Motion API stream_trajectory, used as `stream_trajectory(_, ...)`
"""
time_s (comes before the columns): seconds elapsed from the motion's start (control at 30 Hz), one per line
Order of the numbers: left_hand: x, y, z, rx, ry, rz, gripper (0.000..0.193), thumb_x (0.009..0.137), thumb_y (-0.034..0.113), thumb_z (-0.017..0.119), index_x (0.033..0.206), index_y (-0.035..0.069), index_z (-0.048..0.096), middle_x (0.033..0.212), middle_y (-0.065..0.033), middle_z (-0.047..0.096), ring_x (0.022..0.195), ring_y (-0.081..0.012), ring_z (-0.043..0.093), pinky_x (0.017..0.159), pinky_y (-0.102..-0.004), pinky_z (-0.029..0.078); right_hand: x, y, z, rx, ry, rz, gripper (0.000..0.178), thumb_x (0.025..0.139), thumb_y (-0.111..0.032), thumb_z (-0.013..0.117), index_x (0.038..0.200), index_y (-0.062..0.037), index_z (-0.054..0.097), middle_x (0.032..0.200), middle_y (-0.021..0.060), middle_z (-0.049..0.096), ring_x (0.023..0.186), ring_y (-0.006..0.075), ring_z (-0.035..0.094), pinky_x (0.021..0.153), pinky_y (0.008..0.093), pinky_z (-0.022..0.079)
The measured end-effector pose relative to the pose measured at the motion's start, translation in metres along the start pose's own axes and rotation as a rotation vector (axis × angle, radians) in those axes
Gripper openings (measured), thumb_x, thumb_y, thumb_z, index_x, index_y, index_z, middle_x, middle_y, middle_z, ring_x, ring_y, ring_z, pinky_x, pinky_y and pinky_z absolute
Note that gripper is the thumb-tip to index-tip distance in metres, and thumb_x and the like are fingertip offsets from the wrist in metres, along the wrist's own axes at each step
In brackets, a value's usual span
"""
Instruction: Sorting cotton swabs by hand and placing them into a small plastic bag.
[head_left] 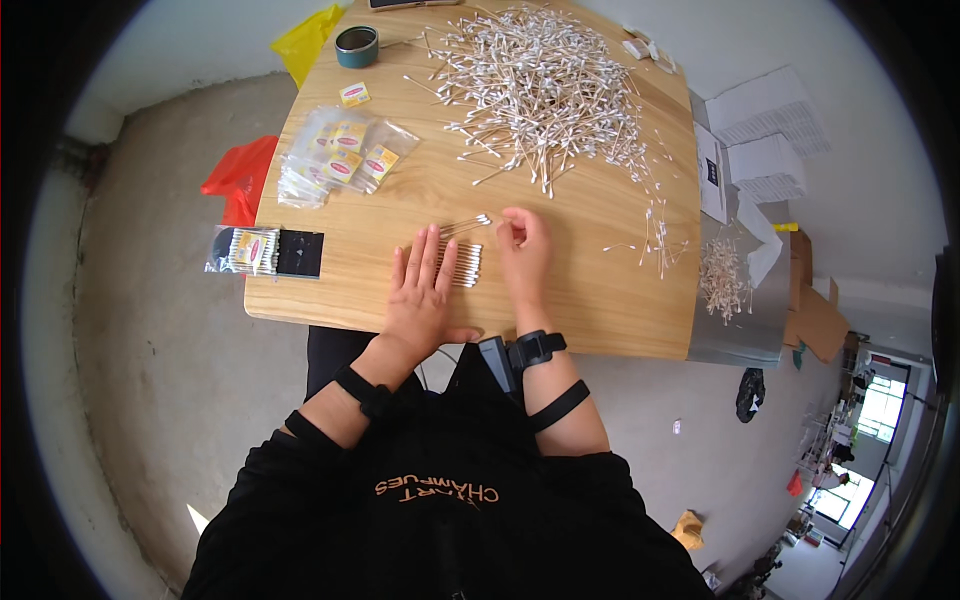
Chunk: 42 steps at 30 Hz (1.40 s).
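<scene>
**Listener:** Where am I, and what's in front of me?

**Describer:** Bare concrete floor surrounds a pale wooden table (600, 320), seen from above your head. Your left hand (420, 295) lies flat, fingers spread, pressing down on a neat row of cotton swabs (463, 262) near the table's front edge. Your right hand (522, 250) sits just beside that row, its grip pinching a few swabs (468, 224) whose tips point left.

**Listener:** What else is on the table?

**Describer:** A big loose heap of swabs (540, 90) covers the far side. To your left lie clear plastic bags with yellow labels (340, 155), a filled packet (262, 250) at the left edge, and a round tin (357, 46) at the far corner.
</scene>
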<state>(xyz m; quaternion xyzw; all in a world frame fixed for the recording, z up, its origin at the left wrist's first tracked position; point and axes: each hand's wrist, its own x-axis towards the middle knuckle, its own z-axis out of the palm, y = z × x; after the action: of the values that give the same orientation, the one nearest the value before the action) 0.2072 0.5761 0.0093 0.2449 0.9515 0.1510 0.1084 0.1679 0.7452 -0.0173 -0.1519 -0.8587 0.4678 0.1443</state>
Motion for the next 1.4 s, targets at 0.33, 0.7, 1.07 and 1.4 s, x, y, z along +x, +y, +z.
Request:
stream_trajectory(0.33,0.010,-0.002,-0.003,-0.019,0.081,0.052,0.134,0.045,0.064,0.081,0.151,0.008,0.021,0.156,-0.0227,0.012,0.146,-0.0372,0.010,0.116,-0.0543,0.011,0.016,-0.013,-0.010,-0.133,-0.237,-0.104,0.025,0.077,-0.011,0.073,0.102,-0.0121,0.069,0.090,0.0078,0.054,0.070,0.0187,0.058,0.063,0.0309,0.049)
stream_trajectory(0.7,0.014,-0.010,-0.003,-0.092,0.023,0.073,0.131,0.050,0.066,0.078,0.150,0.003,0.021,0.157,-0.0193,0.012,0.147,-0.0318,0.009,0.116,-0.0543,0.009,-0.008,0.003,0.007,0.537,0.081,0.191,0.035,0.097,-0.025,0.054,0.119,0.0008,0.055,0.115,0.0115,0.052,0.101,0.0212,0.058,0.085,0.0345,0.049)
stream_trajectory(1.07,-0.007,-0.012,-0.011,-0.006,0.037,0.026,0.125,0.057,0.063,0.075,0.151,0.004,0.017,0.157,-0.0237,0.010,0.146,-0.0357,0.010,0.116,-0.0528,0.011,-0.056,-0.025,0.015,0.420,-0.095,-0.013,0.057,0.103,-0.040,0.027,0.139,0.0032,0.037,0.138,0.0171,0.035,0.132,0.0285,0.037,0.111,0.0406,0.029)
stream_trajectory(1.4,-0.005,-0.018,0.005,-0.016,0.029,0.045,0.112,0.068,0.059,0.068,0.149,-0.002,0.020,0.157,-0.0239,0.011,0.147,-0.0354,0.008,0.119,-0.0448,0.007,-0.060,-0.028,0.046,0.384,-0.056,-0.046,0.058,0.102,-0.041,0.027,0.138,0.0043,0.037,0.139,0.0212,0.039,0.130,0.0317,0.034,0.109,0.0419,0.025)
